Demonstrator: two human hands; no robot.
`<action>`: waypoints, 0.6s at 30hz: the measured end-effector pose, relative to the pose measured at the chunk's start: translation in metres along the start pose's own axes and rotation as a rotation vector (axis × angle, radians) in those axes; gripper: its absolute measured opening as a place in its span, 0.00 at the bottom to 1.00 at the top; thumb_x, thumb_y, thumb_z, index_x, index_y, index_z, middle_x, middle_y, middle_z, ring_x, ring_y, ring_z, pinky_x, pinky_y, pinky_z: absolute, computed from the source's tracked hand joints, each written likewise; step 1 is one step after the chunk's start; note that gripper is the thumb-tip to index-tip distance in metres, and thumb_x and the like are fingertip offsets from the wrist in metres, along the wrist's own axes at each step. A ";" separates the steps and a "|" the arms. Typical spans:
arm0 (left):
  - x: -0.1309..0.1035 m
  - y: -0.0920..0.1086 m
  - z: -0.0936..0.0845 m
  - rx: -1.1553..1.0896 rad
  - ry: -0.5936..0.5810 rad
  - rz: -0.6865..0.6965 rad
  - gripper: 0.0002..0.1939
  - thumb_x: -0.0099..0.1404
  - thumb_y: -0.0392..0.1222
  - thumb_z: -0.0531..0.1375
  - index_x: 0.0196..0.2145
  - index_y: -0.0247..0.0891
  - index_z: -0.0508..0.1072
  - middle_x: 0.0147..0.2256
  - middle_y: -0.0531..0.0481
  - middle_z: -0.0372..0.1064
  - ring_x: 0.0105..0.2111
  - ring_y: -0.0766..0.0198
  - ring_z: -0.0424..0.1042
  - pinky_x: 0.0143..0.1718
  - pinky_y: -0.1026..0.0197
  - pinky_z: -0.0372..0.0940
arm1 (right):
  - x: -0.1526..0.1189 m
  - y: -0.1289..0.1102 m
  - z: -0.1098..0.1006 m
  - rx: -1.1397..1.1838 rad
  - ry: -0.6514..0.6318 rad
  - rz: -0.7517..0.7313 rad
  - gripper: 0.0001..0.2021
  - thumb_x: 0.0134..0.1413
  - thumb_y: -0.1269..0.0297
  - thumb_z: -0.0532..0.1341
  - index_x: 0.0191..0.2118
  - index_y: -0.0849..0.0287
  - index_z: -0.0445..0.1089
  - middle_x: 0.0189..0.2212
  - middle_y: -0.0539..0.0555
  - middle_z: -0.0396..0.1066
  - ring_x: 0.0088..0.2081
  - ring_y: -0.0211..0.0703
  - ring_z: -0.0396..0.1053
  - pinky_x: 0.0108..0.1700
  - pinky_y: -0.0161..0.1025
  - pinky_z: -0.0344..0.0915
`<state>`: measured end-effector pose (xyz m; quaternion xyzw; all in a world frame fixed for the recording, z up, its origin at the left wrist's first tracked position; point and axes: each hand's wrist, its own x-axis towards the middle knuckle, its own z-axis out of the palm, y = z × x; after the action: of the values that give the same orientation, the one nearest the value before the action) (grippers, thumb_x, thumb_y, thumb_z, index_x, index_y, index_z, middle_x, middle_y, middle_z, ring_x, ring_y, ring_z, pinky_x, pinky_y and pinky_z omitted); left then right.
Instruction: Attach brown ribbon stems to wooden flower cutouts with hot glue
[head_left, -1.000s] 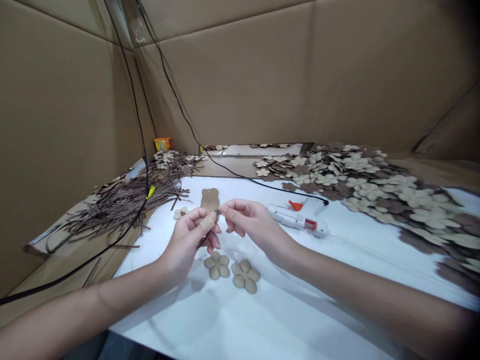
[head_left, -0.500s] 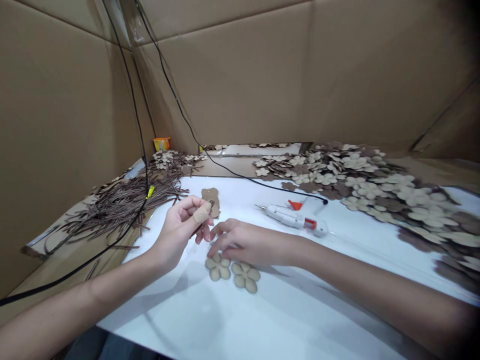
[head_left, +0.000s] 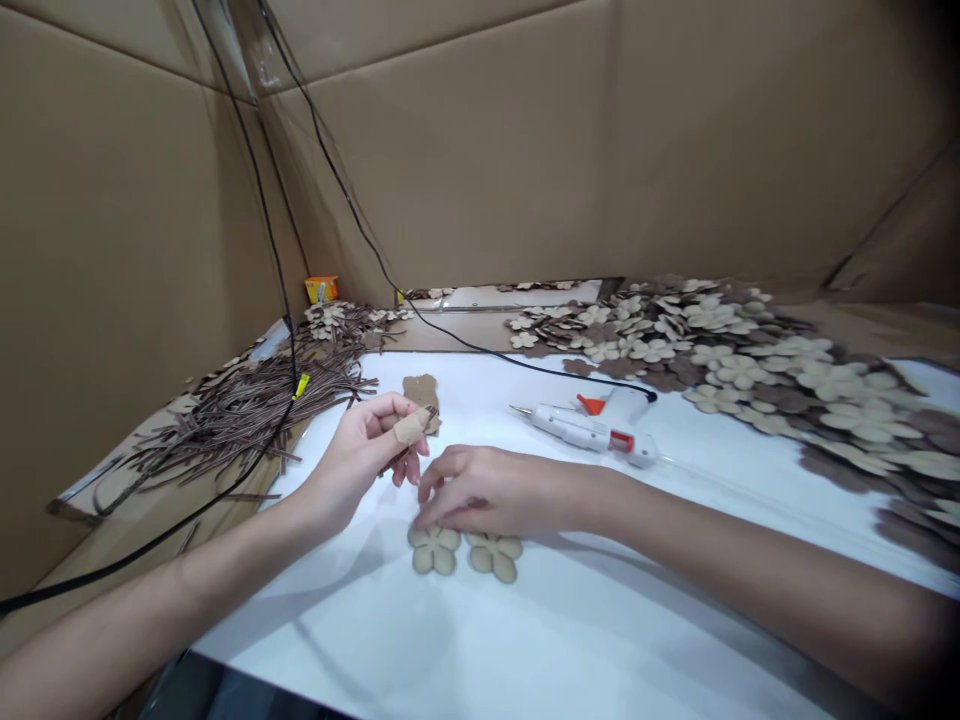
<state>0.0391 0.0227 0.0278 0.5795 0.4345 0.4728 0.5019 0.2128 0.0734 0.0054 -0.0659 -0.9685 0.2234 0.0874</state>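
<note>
Two beige five-petalled flower cutouts lie side by side on the white board [head_left: 420,640]: the left flower [head_left: 433,553] and the right flower [head_left: 495,558]. My right hand [head_left: 480,492] is over them, palm down, its curled fingertips at the upper edge of the left flower. Its fingers partly cover both flowers, and whether they pinch the petal cannot be made out. To the left, my left hand [head_left: 371,450] is raised off the board, thumb and fingers closed on a narrow brown strip [head_left: 393,461], mostly hidden. A tan wrap covers the thumb.
A white glue gun [head_left: 574,430] lies behind my right hand, near a black cable [head_left: 480,350]. A tan scrap [head_left: 421,395] is beyond my left hand. Brown strips [head_left: 240,420] are heaped left, flower cutouts [head_left: 735,370] right. Cardboard walls [head_left: 465,170] enclose the back and left.
My right hand has shifted slightly toward me over the left flower, which has turned and slid a little nearer. My left hand keeps its grip, almost in place.
</note>
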 end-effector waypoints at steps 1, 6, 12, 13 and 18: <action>0.000 0.000 0.000 0.005 -0.009 -0.005 0.12 0.60 0.47 0.59 0.27 0.36 0.64 0.22 0.56 0.65 0.18 0.73 0.62 0.19 0.69 0.56 | 0.000 0.001 0.001 -0.016 -0.008 -0.012 0.14 0.58 0.70 0.54 0.45 0.54 0.73 0.42 0.54 0.69 0.44 0.40 0.64 0.47 0.33 0.59; 0.000 0.006 -0.001 0.075 -0.087 -0.022 0.13 0.60 0.48 0.59 0.27 0.36 0.65 0.21 0.54 0.66 0.18 0.71 0.63 0.20 0.68 0.57 | -0.001 0.008 0.004 -0.041 0.029 -0.023 0.11 0.57 0.64 0.57 0.43 0.54 0.74 0.42 0.55 0.70 0.42 0.39 0.65 0.45 0.32 0.60; 0.004 0.013 -0.012 0.263 -0.287 -0.240 0.14 0.54 0.49 0.62 0.25 0.35 0.65 0.21 0.52 0.67 0.17 0.70 0.64 0.17 0.69 0.53 | 0.000 0.008 0.005 -0.175 0.091 0.051 0.09 0.53 0.67 0.60 0.39 0.58 0.75 0.35 0.54 0.72 0.38 0.41 0.66 0.42 0.35 0.61; 0.004 0.012 -0.014 0.294 -0.315 -0.289 0.15 0.54 0.49 0.63 0.25 0.35 0.65 0.20 0.52 0.67 0.17 0.70 0.63 0.17 0.69 0.53 | 0.000 0.007 0.003 -0.215 0.085 0.074 0.08 0.53 0.68 0.59 0.38 0.58 0.75 0.34 0.55 0.72 0.37 0.42 0.67 0.42 0.36 0.61; 0.004 -0.001 -0.024 0.372 -0.298 -0.391 0.16 0.54 0.51 0.61 0.24 0.36 0.65 0.19 0.54 0.64 0.15 0.71 0.59 0.16 0.69 0.50 | -0.001 -0.002 -0.009 -0.245 0.081 0.222 0.09 0.54 0.69 0.57 0.34 0.57 0.76 0.32 0.54 0.73 0.34 0.42 0.68 0.37 0.36 0.61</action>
<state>0.0162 0.0308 0.0280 0.6299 0.5382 0.1895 0.5270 0.2151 0.0751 0.0141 -0.1918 -0.9709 0.1093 0.0924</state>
